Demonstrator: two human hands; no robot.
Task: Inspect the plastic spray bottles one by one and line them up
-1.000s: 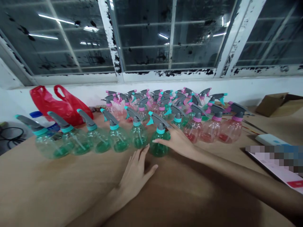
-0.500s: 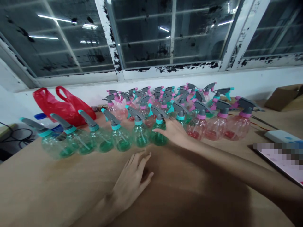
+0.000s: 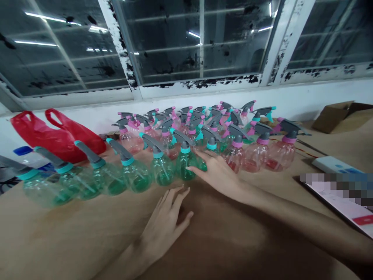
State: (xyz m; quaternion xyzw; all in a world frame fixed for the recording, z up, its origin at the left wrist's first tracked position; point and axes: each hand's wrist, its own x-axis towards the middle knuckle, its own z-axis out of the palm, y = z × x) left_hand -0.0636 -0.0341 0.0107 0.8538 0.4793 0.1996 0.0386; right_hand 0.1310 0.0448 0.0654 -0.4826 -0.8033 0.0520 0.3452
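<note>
My right hand [image 3: 219,174] is at a row of spray bottles, its fingers apart. The thumb overlaps the front of a green spray bottle [image 3: 185,160] with a teal collar and grey head. Its other fingers extend to that bottle's right, partly covering another teal-collared spray bottle [image 3: 211,146]. My left hand [image 3: 164,217] hovers low over or rests on the table in front of the row, fingers loosely spread and empty. To the left stand several more green bottles, such as the spray bottle [image 3: 136,177]. Pink-collared bottles, such as the spray bottle [image 3: 256,155], continue rightward.
More spray bottles [image 3: 145,132] crowd behind the front row. A red plastic bag [image 3: 64,136] lies at the left by a blue-capped bottle [image 3: 23,151]. On the right are a cardboard box [image 3: 335,118], a white box [image 3: 335,165] and a flat screen-like device [image 3: 335,198]. Windows rise behind.
The view has swung right, so the bottles and bag appear further left. My right hand has shifted slightly right relative to the green bottle. My left hand stays in front of the row.
</note>
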